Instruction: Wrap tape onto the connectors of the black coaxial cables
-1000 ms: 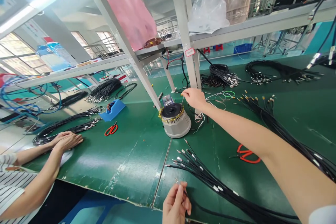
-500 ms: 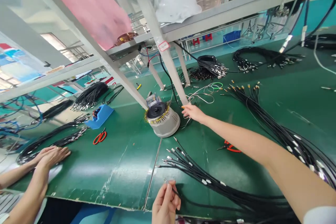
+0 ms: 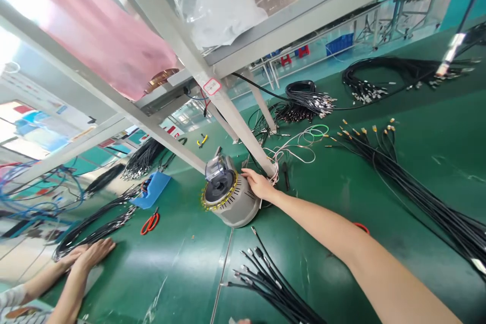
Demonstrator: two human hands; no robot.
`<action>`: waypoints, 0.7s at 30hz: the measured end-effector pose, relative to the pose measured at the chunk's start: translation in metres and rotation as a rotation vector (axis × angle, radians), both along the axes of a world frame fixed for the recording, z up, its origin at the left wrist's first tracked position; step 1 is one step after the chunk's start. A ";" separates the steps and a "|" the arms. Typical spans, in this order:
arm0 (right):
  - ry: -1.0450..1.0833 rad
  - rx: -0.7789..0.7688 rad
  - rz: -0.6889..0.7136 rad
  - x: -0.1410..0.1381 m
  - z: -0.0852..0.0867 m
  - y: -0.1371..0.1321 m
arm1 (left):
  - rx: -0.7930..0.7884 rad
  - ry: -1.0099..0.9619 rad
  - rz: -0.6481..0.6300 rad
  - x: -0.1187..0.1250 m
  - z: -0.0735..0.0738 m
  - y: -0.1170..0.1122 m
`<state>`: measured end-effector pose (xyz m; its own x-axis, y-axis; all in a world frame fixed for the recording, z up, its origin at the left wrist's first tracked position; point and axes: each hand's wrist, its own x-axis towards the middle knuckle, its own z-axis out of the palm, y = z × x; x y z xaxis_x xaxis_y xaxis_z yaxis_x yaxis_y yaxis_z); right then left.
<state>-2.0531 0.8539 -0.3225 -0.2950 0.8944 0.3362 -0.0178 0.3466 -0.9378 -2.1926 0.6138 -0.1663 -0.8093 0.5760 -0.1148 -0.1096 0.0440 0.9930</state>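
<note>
My right hand [image 3: 258, 185] reaches out to a round grey machine [image 3: 241, 207] with a black disc, a yellow-edged rim and a clear cover on its top. Its fingers stretch along the machine's right side, by the rim, and look to be touching it. Of my left hand [image 3: 244, 321] only a fingertip shows at the bottom edge, beside a small pale tip; the rest is out of the picture. Just above it, a bundle of black cables [image 3: 279, 283] with metal and white ends fans out on the green table [image 3: 182, 273].
A shelf post [image 3: 243, 129] rises behind the machine. Further cable bundles [image 3: 410, 177] lie to the right. White wires [image 3: 299, 147] loop near the post. Red-handled scissors [image 3: 151, 223] and a blue tape dispenser [image 3: 155, 190] lie left, near another person's hands [image 3: 93, 255].
My right hand has moved from beside the post leftward to the machine's side. The view has shifted, and my left hand, which held a black cable end, has almost left the picture.
</note>
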 end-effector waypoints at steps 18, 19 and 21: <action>-0.139 0.295 0.049 0.010 0.008 0.005 | 0.071 0.058 0.222 -0.075 0.075 0.083; -0.144 0.310 0.052 0.011 0.009 0.006 | 0.072 0.051 0.205 -0.070 0.071 0.076; -0.148 0.335 0.057 0.012 0.011 0.007 | 0.076 0.037 0.166 -0.059 0.063 0.063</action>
<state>-2.0409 0.8608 -0.3112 -0.4087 0.7224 0.5578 0.0815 0.6376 -0.7661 -2.2516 0.6763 -0.1034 -0.8970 0.4398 -0.0443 -0.0722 -0.0471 0.9963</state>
